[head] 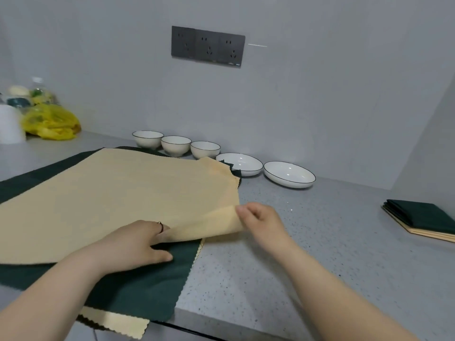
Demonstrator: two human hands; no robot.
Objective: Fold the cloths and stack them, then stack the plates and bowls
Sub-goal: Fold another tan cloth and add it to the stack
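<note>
Yellow cloth [118, 200]: soft, scallop-edged, spread over dark green cloth [138, 289], near left.
Right hand [258, 223]: pinching yellow corner, lifted.
Left hand [134, 244]: flat, fingers under the raised flap.
Folded stack [423, 219]: far right.
Bowls [176, 145], plates [289, 174]: glossy white, dark-rimmed, along wall.
Counter [295, 267]: grey speckled stone.

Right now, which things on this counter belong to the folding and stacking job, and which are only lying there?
Part of the job:
yellow cloth, lifted at a corner by the right hand
green cloth, under the left hand
folded stack
three bowls
two plates

Just lying about:
yellow bag
white container
wall sockets
</note>
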